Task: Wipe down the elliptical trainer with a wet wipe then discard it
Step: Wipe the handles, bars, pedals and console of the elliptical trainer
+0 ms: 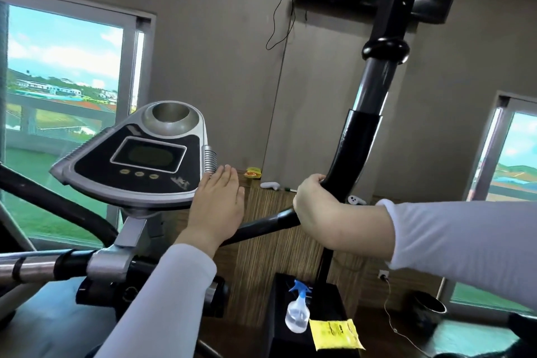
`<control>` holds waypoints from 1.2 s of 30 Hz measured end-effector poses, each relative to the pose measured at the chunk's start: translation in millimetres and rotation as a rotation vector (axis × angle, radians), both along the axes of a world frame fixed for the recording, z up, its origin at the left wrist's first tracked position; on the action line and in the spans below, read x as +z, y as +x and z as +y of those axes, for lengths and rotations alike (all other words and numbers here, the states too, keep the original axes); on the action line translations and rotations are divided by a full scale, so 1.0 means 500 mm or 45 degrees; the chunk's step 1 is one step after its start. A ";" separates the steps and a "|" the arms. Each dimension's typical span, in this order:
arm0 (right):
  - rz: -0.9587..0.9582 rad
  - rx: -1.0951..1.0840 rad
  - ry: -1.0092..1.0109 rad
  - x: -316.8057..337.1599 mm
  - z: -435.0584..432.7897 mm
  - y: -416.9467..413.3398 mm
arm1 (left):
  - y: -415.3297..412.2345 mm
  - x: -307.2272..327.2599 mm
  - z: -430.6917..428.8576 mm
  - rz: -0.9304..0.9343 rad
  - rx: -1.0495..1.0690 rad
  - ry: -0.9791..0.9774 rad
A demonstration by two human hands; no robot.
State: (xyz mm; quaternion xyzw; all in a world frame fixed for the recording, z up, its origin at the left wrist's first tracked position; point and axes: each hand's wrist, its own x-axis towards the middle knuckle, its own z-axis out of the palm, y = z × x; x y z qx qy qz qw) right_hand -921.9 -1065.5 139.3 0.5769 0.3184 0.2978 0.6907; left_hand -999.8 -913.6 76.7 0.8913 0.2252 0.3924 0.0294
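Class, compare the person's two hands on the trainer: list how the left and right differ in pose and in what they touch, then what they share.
Pose: the left hand is flat with straight fingers, while the right hand is curled.
Contact: the left hand lies at the console edge, while the right hand grips the black handlebar.
Shared: both come out of white sleeves, and no wipe shows in either.

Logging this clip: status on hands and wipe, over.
Left hand flat against console edge, no wipe visible. Right hand gripping black handlebar. Yellow packet beside spray bottle below. Nothing blocking the console.
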 end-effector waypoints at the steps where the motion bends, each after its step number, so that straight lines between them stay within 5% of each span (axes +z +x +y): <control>1: -0.022 0.043 0.031 0.010 -0.012 0.000 | 0.001 0.001 -0.004 -0.019 0.006 -0.022; 5: 0.001 0.386 0.263 0.056 -0.072 -0.001 | 0.010 0.003 -0.049 -0.133 -0.038 -0.127; 12: 0.403 1.320 0.321 0.221 -0.175 0.025 | 0.063 -0.001 -0.184 -0.262 -0.698 -0.522; 19: 0.300 1.433 0.569 0.232 -0.185 0.031 | 0.075 -0.013 -0.225 -0.410 -1.030 -0.887; 28: 0.377 1.464 0.212 0.198 -0.204 0.074 | 0.065 0.000 -0.255 -0.595 -1.055 -1.079; 36: 0.368 1.701 0.600 0.283 -0.189 0.054 | 0.031 0.064 -0.299 -0.693 -1.149 -1.116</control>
